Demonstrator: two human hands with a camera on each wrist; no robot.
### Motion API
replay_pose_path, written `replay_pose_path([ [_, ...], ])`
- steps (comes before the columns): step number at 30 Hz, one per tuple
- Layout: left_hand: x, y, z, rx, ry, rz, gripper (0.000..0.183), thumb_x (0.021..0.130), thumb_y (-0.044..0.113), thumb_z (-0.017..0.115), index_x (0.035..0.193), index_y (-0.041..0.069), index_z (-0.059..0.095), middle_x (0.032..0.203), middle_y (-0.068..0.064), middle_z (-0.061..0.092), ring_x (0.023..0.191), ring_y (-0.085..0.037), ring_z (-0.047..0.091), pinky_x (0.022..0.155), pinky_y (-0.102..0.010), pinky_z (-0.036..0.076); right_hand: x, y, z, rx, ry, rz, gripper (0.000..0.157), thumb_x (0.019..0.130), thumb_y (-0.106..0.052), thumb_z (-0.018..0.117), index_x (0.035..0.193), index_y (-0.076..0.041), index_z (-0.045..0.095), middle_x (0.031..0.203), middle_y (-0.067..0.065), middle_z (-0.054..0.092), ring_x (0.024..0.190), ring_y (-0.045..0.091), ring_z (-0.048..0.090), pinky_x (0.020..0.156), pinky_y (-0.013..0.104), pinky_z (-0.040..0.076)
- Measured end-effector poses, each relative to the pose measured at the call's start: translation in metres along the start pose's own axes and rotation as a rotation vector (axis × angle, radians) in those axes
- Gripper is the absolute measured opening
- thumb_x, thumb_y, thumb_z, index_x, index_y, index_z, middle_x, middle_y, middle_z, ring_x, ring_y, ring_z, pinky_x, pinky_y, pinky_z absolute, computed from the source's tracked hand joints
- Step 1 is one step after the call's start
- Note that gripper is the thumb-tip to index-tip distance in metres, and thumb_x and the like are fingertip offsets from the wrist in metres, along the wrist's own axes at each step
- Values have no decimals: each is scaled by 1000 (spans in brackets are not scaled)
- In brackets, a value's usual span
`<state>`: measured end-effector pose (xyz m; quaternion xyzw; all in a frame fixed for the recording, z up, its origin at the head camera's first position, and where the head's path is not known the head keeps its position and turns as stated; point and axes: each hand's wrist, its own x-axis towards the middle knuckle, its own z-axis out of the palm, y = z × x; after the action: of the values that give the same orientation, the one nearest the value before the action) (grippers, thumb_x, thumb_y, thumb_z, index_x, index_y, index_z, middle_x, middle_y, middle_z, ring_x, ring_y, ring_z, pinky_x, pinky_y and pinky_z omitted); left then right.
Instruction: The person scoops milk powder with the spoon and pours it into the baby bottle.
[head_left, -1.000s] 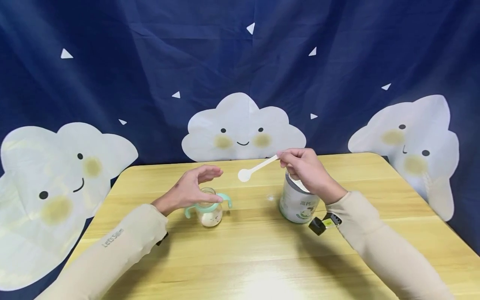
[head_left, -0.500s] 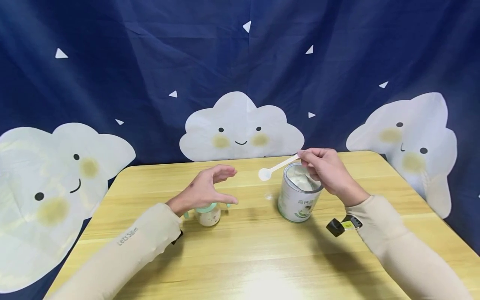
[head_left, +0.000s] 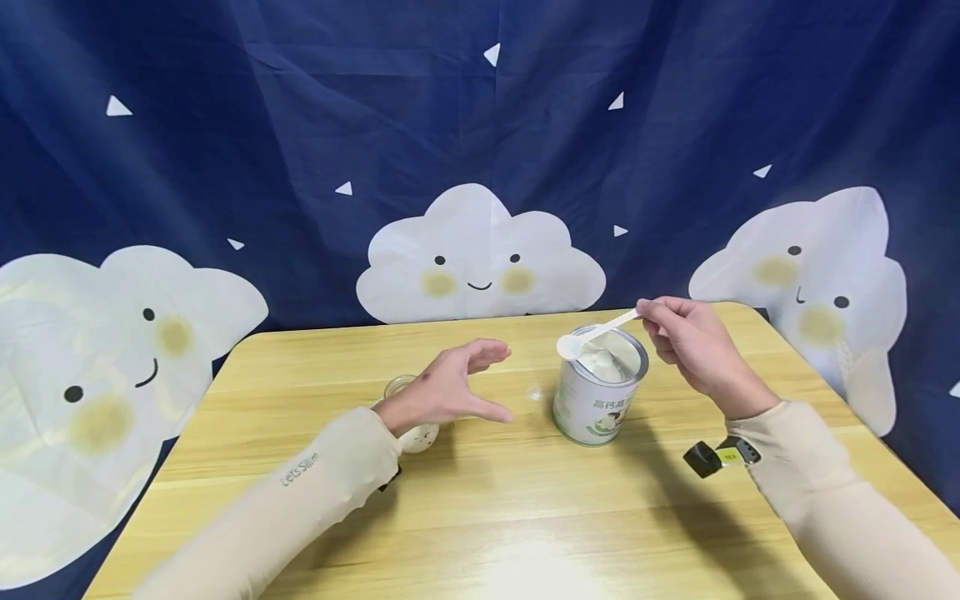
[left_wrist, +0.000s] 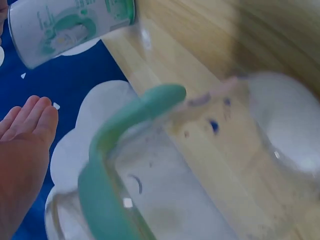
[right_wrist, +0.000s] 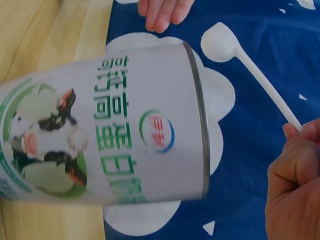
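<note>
My right hand (head_left: 692, 343) pinches the handle end of a white measuring scoop (head_left: 600, 332), whose bowl overlaps the near-left rim of the milk powder can (head_left: 592, 412) in the head view. White powder (head_left: 602, 363) shows inside the uncovered can. In the right wrist view the scoop (right_wrist: 265, 82) stands apart from the can's rim. My left hand (head_left: 453, 385) is held in the air left of the can, thumb and fingers spread, holding nothing. Partly hidden behind that wrist stands a clear baby bottle (head_left: 420, 439); its mint-green handle (left_wrist: 107, 150) fills much of the left wrist view.
Everything stands on a wooden table (head_left: 510, 500). A small clear shiny piece (head_left: 534, 392) lies just left of the can. Behind the table hangs a dark blue curtain (head_left: 315, 100) printed with smiling clouds.
My right hand has carried the scoop rightward, from between bottle and can to over the can's rim. My left hand has moved right, off the bottle toward the can, still spread.
</note>
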<state>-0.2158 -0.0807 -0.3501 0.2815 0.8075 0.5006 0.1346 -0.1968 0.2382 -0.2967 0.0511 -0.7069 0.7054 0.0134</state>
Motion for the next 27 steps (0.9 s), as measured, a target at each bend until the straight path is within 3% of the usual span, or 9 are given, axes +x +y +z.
replay_pose_path([
  [18,28,-4,40,-5,-13,24,98,68,26,95,149,10,42,151,-2,47,140,-19,42,115,-36,35,-5,12,-23,58,73,-12,34,100,-6,53,67,-10,58,59,-6,43,45,4,29,49,32,8],
  [23,36,-6,49,-1,5,34,99,68,25,95,149,7,41,152,-3,45,141,-21,41,116,-36,35,-5,17,-26,-14,99,-8,34,99,-6,54,65,-9,54,55,-7,40,42,2,32,49,34,9],
  [27,44,-8,57,-10,18,38,101,69,23,95,150,4,39,154,-5,44,141,-22,40,115,-35,35,-6,22,-27,-161,139,-18,34,99,-11,56,65,-11,53,52,-8,39,42,4,33,45,35,13],
])
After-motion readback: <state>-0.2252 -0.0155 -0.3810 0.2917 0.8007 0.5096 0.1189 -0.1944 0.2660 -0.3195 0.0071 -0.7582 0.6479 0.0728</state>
